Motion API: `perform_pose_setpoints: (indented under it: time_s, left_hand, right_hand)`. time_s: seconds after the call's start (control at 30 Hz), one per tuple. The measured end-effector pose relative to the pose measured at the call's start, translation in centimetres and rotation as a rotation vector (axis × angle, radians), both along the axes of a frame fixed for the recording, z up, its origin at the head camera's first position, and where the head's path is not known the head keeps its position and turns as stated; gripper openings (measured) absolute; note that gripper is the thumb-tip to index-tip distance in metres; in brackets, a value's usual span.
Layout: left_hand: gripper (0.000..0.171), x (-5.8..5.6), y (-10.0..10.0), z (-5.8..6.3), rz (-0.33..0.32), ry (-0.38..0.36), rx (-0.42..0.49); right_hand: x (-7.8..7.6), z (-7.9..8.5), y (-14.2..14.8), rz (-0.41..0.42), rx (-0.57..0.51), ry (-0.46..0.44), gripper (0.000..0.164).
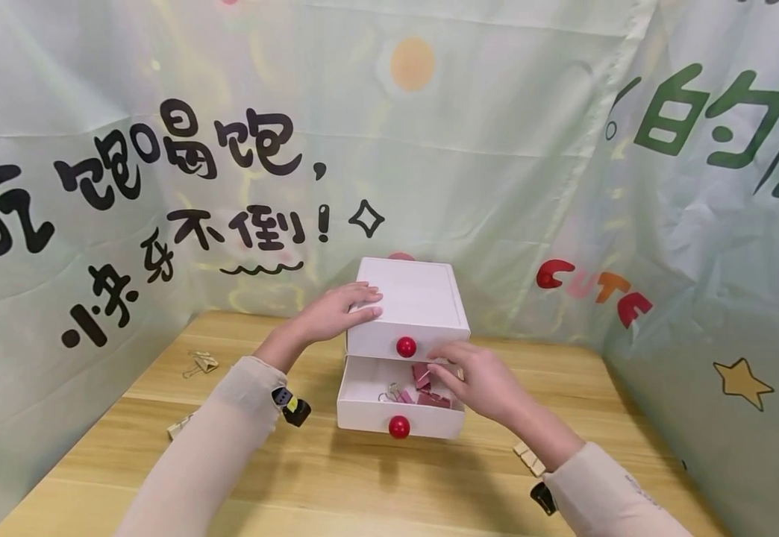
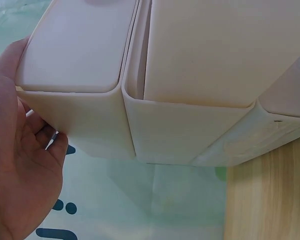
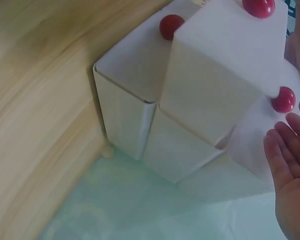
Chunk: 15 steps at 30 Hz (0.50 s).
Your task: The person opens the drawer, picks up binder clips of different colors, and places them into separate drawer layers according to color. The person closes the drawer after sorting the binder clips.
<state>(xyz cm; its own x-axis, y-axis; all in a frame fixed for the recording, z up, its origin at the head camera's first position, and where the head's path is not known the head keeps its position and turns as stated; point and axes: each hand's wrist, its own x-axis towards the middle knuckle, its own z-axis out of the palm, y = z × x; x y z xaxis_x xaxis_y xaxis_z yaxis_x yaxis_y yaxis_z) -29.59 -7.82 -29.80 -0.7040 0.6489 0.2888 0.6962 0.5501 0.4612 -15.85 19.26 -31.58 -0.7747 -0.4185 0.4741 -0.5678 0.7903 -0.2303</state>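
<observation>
A white drawer box (image 1: pixel 406 294) with red round knobs stands on the table. Its middle drawer (image 1: pixel 369 414) is pulled out and holds several pink and dark-red binder clips (image 1: pixel 433 399), some with wire handles showing. My left hand (image 1: pixel 325 313) rests on the box's top at the left edge; in the left wrist view, its thumb lies along the upper edge. Above the right side of the pulled-out drawer is my right hand (image 1: pixel 483 377), fingers loosely bent near the upper drawer's front. The right wrist view shows its palm (image 3: pixel 295 195) bare beside the upper red knob (image 3: pixel 284 100).
Pale gold binder clips lie about the wooden table (image 1: pixel 282 477): one clip (image 1: pixel 203 363) at the far left, another (image 1: pixel 179 426) partly behind the left sleeve, and a pale clip (image 1: pixel 529 459) by the right wrist. Printed cloth (image 1: pixel 430 179) hangs behind and at both sides.
</observation>
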Motion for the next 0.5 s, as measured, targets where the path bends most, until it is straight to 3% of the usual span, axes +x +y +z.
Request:
perform_pose_setpoints:
  time_s: [0.5]
  left_hand:
    - [0.053, -0.1, 0.0, -0.1, -0.001, 0.009, -0.008]
  right_hand:
    - [-0.5, 2.5, 1.8, 0.029, -0.108, 0.135, 0.018]
